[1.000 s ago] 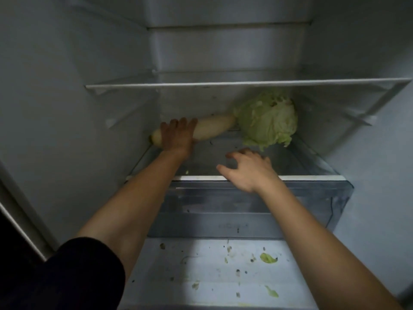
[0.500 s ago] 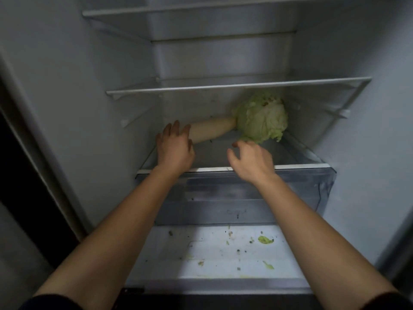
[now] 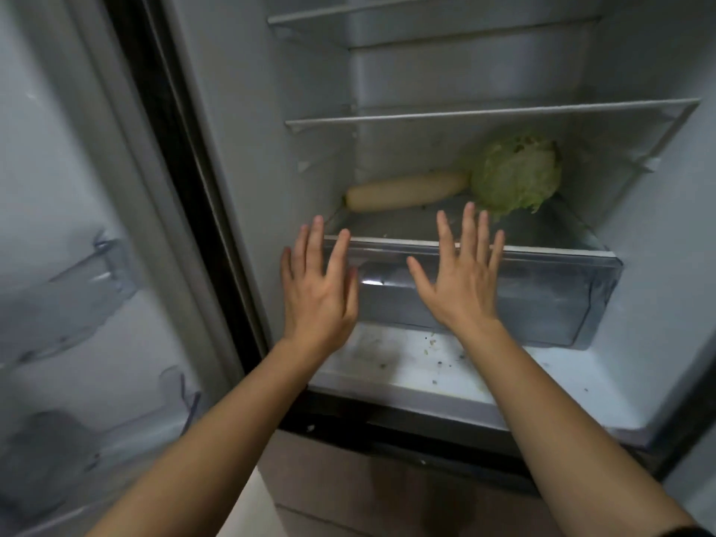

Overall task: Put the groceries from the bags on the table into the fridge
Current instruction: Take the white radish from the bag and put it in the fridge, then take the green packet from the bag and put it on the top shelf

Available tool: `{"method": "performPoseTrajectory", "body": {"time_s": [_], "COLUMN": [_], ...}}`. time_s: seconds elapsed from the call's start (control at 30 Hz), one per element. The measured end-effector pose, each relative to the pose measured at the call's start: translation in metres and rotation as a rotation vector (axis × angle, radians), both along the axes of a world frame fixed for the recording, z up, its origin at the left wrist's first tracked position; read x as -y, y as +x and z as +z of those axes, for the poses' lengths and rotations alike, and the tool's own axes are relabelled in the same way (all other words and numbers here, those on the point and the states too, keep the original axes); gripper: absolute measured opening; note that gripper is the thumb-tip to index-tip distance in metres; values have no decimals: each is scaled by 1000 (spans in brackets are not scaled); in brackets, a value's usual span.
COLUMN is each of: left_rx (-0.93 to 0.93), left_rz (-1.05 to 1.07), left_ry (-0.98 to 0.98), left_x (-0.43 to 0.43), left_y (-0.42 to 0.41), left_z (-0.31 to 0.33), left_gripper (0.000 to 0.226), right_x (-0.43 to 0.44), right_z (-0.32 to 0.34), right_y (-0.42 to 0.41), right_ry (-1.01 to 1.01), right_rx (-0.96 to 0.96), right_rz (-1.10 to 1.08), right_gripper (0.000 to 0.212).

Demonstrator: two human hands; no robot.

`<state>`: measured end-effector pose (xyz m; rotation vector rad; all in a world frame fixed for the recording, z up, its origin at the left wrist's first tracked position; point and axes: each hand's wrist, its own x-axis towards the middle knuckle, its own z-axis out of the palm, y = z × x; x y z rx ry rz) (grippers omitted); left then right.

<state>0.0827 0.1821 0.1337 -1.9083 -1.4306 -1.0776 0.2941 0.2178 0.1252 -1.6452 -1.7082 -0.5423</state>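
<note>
Left hand (image 3: 317,288) and right hand (image 3: 461,281) have both pulled back from the top of the clear drawer (image 3: 561,288), and the left one no longer rests on the white radish (image 3: 407,189). Left of the drawer, the open fridge door (image 3: 58,168) shows its clear bins (image 3: 77,281). At the drawer's left front corner the left hand is spread flat, fingers straight, holding nothing; whether it touches the front I cannot tell. On the cover over the drawer, the white radish lies on its side at the back left, its right end meeting the cabbage (image 3: 517,174). Before the middle of the drawer's front, the right hand is likewise released, fingers fanned. At the cover's back right sits the cabbage, under a shelf (image 3: 484,114). Below the drawer, green crumbs (image 3: 430,343) dot the fridge floor (image 3: 387,366).
</note>
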Motion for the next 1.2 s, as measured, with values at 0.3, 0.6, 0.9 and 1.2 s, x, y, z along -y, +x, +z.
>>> {"method": "performPoseTrajectory", "body": {"time_s": [0.3, 0.6, 0.9, 1.2], "left_rx": [-14, -36, 52, 166], "left_rz": [-42, 222, 843, 1273], "left_ry": [75, -18, -239, -334], "left_x": [150, 369, 580, 729], "left_y": [-74, -296, -543, -708], "left_z": [4, -43, -72, -108], "left_gripper": [49, 54, 64, 65], "right_x": [125, 285, 413, 516], "right_z": [8, -39, -63, -104], "right_y": [-90, -309, -599, -844], "right_ry": [81, 108, 75, -74], "right_rx": [-10, -48, 0, 85], "right_rz": [80, 347, 885, 1257], "right_gripper": [88, 89, 84, 84]}}
